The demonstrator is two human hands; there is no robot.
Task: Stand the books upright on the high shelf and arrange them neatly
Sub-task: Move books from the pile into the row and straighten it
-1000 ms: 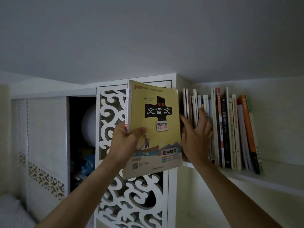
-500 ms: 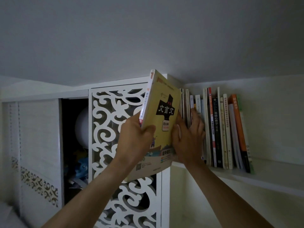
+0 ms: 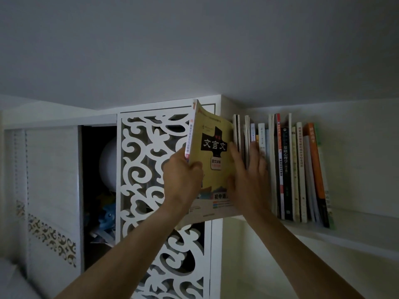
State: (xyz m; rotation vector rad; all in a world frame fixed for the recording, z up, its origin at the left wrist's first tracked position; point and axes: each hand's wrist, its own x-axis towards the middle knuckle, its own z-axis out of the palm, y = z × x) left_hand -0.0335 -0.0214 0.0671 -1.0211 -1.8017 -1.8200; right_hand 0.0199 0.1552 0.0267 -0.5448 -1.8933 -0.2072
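High under the ceiling, the white shelf point(image 3: 354, 225) carries a row of books point(image 3: 289, 169) standing on end, the orange one at the right tilted. Left of it, the cabinet point(image 3: 151, 169) with the cut-out scroll door stands part open; a pale round thing and a blue toy point(image 3: 109, 214) sit inside. Your left hand point(image 3: 183, 180) grips the yellow book point(image 3: 212, 160) by its spine edge, thumb on the cover, at the row's left end. Your right hand point(image 3: 248, 180) lies flat, fingers straight, pressing the row.

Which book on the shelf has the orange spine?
The orange book, second from the row's right end, leaning left; its neighbours have white, black or green spines.
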